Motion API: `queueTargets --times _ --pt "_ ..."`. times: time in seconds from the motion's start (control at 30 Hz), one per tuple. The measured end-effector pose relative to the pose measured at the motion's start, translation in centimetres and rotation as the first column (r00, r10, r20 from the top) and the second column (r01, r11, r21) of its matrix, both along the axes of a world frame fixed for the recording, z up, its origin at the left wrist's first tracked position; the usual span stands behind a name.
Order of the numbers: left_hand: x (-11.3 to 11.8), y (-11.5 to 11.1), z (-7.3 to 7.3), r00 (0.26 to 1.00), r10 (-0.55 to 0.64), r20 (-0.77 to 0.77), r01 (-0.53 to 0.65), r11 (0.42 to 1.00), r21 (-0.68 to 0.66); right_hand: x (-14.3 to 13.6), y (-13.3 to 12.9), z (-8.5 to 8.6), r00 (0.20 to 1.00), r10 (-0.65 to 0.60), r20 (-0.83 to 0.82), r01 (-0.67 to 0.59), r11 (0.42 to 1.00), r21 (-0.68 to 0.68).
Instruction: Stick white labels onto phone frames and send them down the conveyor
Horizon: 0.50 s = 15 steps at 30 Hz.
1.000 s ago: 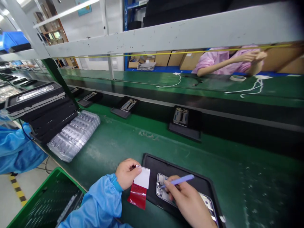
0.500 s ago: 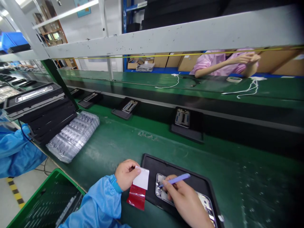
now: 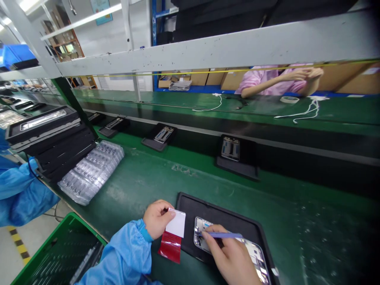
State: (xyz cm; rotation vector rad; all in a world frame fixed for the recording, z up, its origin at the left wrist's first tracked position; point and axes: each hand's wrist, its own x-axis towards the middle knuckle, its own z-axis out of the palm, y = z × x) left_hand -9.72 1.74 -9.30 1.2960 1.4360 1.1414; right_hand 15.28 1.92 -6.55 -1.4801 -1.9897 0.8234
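Pinched in my left hand is a white sheet with a perforated top edge, and a glossy red film hangs below it. My right hand is closed around slim purple tweezers, their tip at the left end of a phone frame. The frame shows silvery parts and lies in a black tray on the green bench. My right hand covers the middle of the frame. What sits at the tweezer tip is too small to tell.
Beyond the bench, black trays with phone frames stand on a dark conveyor. Clear plastic trays lie at left beside stacked black trays. A green crate is lower left. A co-worker's blue sleeve and another person in pink are nearby.
The tweezers have tilted from a steep slant to nearly level, with their tip still near the frame's left end. Trays on the conveyor have shifted slightly right. My left hand stays put.
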Motion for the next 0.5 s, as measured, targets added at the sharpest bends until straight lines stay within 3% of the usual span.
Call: queueTargets --times 0.2,0.37,0.43,0.5 --pt "0.1 0.0 0.2 1.000 -0.001 -0.009 0.001 1.000 -0.024 -0.4 0.1 -0.1 0.998 0.032 -0.052 -0.031 0.999 0.009" --pt "0.1 0.1 0.5 1.000 0.011 -0.029 -0.012 0.999 -0.030 -0.1 -0.2 -0.1 0.996 -0.024 -0.086 0.020 0.999 -0.047" --pt "0.1 0.0 0.8 0.999 0.018 -0.038 -0.019 1.000 -0.013 0.8 1.4 1.0 0.995 -0.042 -0.090 0.037 0.998 -0.055" --pt "0.2 -0.2 1.5 0.999 0.008 -0.046 -0.008 1.000 0.006 2.3 4.6 2.8 0.996 -0.061 -0.062 0.061 0.998 0.006"
